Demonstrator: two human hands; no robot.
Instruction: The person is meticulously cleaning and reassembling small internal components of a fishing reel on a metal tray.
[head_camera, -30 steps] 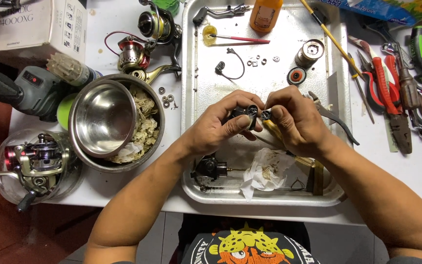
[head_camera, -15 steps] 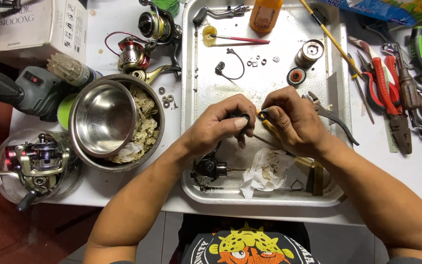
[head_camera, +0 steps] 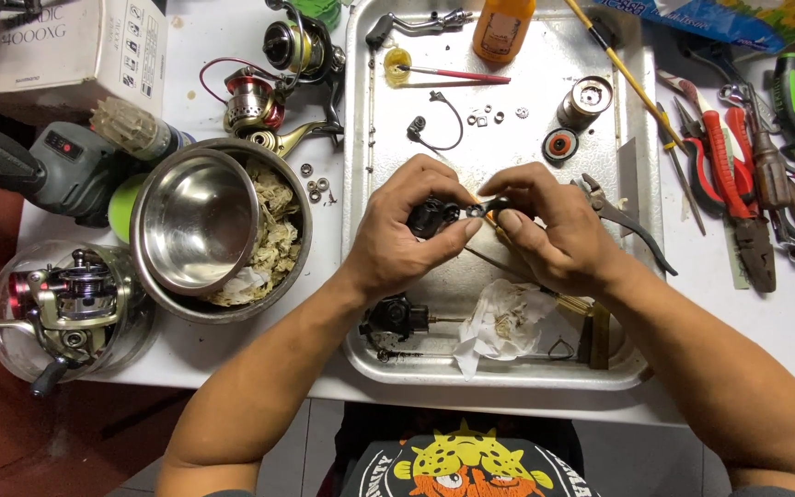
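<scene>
Both hands [head_camera: 485, 225] still pinching black reel part [head_camera: 432, 217], barely shifted over tray [head_camera: 632, 368]

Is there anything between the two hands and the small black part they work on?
No. The left hand and the right hand both already hold the small black part over the metal tray; nothing visible lies between.
</scene>
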